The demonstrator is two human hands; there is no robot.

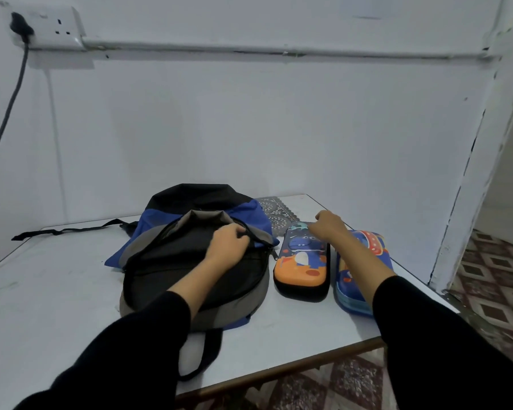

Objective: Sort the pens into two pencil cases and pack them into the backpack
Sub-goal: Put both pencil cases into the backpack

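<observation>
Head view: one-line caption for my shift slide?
Left hand grips the rim of the backpack; right hand reaches for the orange pencil case, blue pencil case beside it.

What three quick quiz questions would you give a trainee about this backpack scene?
1. True or false: the orange pencil case and the blue pencil case lie on the table, outside the backpack.
2. Which hand grips the backpack's opening? A left, B right, C neither.
3. Fill in: the orange pencil case lies ___ the backpack and the blue one.
Key: 1 true; 2 A, the left hand; 3 between.
</observation>
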